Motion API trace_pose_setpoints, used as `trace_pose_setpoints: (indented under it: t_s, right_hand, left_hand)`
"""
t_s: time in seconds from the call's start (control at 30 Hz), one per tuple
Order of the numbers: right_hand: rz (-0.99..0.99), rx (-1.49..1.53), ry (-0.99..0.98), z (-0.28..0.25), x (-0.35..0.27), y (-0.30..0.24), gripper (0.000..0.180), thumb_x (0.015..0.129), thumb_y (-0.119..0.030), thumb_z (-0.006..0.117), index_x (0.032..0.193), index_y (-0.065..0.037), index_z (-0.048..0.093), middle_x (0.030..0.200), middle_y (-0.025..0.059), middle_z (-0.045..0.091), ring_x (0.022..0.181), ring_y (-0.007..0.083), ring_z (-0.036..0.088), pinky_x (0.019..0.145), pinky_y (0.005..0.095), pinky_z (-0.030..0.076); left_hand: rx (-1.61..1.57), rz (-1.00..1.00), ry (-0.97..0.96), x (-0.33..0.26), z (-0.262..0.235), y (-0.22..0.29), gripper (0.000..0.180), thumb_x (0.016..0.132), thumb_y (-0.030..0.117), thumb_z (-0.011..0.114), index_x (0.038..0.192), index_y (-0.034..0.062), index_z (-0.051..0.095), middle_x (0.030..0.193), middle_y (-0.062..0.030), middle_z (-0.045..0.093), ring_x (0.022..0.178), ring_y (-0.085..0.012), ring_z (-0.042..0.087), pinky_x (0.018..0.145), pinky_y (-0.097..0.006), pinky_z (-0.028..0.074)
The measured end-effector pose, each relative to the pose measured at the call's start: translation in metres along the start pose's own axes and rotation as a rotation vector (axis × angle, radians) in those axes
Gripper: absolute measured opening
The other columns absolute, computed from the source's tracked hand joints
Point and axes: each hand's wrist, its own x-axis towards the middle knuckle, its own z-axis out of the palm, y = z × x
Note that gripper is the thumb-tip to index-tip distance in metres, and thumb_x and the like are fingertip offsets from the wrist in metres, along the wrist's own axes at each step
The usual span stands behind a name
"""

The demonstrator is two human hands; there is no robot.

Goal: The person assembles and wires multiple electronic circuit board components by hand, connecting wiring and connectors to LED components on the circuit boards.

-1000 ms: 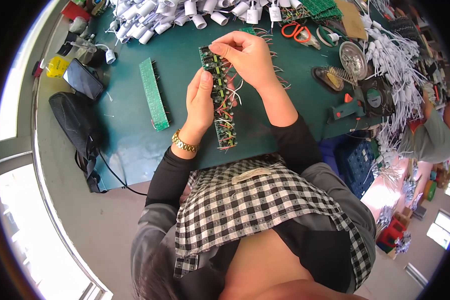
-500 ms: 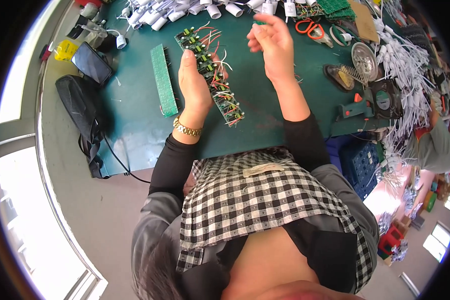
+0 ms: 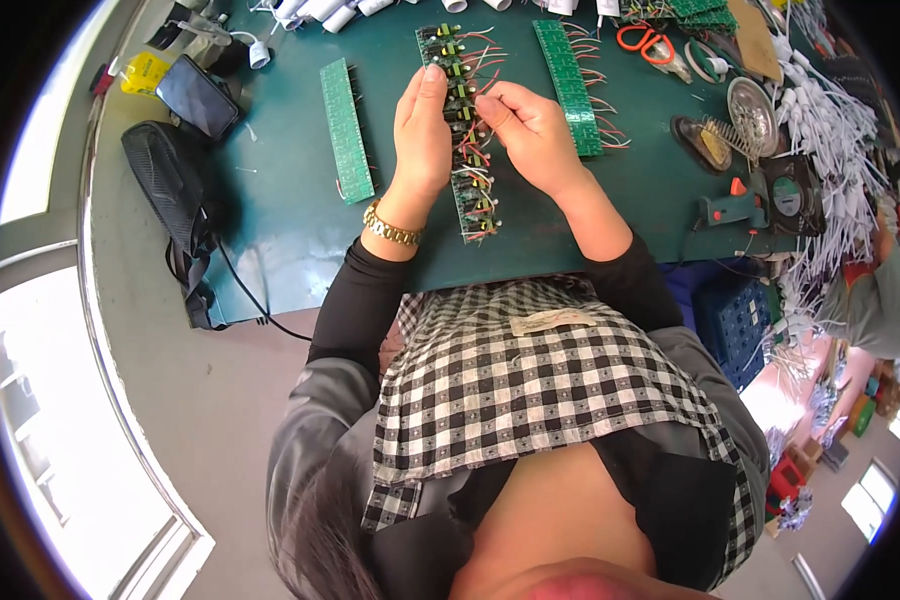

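Observation:
My left hand (image 3: 425, 135) is closed around the left edge of a long circuit board strip (image 3: 476, 205), held component side up over the green table. Small yellow, black and white parts cover the strip, and thin red and white wires (image 3: 483, 60) stick out along its right side. My right hand (image 3: 538, 138) is at the strip's middle, thumb and fingers pinched at the wires; the fingertips partly hide what is between them. A second green board strip (image 3: 347, 135) lies to the left, green face up. To the right lies another green board strip (image 3: 568, 85) with red wires fanning out.
Orange-handled scissors (image 3: 648, 45), a roll of tape (image 3: 708, 62), a metal dish (image 3: 752, 115), a soldering-iron stand with a sponge (image 3: 703, 143) and a green hot glue gun (image 3: 735, 207) lie right. A phone (image 3: 198, 97) and black bag (image 3: 167, 185) are left. White lamp sockets (image 3: 320, 10) line the back.
My right hand has come down and left from the back to the held strip's wires. The held strip has turned more upright and moved right. A wired green board now shows on the right.

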Motion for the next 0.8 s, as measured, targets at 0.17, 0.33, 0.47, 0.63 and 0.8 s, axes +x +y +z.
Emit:
trace_pose_setpoints:
  t_s: [0.17,0.33,0.47,0.63,0.8]
  right_hand:
    - [0.019,0.169,0.132,0.002,-0.010,0.009,0.029,0.092,-0.025,0.055,0.074,-0.002,0.056,0.056,-0.0006,0.048,0.051,0.0053,0.041,0.046,0.0223,0.031]
    - [0.232,0.446,0.404,-0.022,-0.007,0.014,0.031,0.093,-0.027,0.052,0.069,-0.009,0.046,0.055,-0.0042,0.043,0.044,0.0019,0.031,0.039,0.0183,0.024]
    - [-0.113,0.271,0.266,-0.012,-0.019,-0.010,0.014,0.088,-0.012,0.059,0.077,-0.006,0.053,0.064,-0.0034,0.049,0.054,0.0018,0.042,0.047,0.0173,0.033]
    - [-0.461,-0.403,0.155,0.017,-0.014,-0.033,0.024,0.071,-0.014,0.072,0.089,-0.005,0.060,0.081,0.0055,0.059,0.064,0.0192,0.058,0.057,0.0277,0.048]
    - [-0.380,-0.697,0.168,0.028,-0.007,-0.022,0.027,0.067,-0.021,0.071,0.089,-0.007,0.061,0.081,0.0046,0.061,0.077,0.0237,0.060,0.063,0.0348,0.050]
  left_hand:
    - [-0.128,-0.080,-0.006,-0.004,0.002,0.006,0.036,0.098,0.033,0.038,0.102,0.0011,0.056,0.078,-0.0043,0.058,0.060,-0.0103,0.053,0.054,-0.023,0.044]
    - [-0.120,-0.024,0.141,0.007,-0.012,0.009,0.040,0.096,0.032,0.037,0.107,-0.0016,0.057,0.082,-0.0077,0.061,0.067,-0.0156,0.056,0.061,-0.028,0.046]
    - [-0.286,-0.041,0.170,0.012,-0.015,0.012,0.037,0.095,0.032,0.038,0.103,0.0002,0.055,0.083,-0.0076,0.059,0.067,-0.0169,0.055,0.061,-0.032,0.045]
    - [-0.516,-0.076,0.175,0.011,-0.006,0.008,0.033,0.093,0.033,0.043,0.099,0.0034,0.056,0.079,-0.0062,0.058,0.069,-0.0170,0.054,0.064,-0.030,0.044]
    - [-0.468,-0.110,0.111,0.014,-0.015,-0.005,0.032,0.093,0.027,0.043,0.103,0.0003,0.057,0.088,-0.0053,0.055,0.078,-0.0147,0.050,0.069,-0.030,0.045]
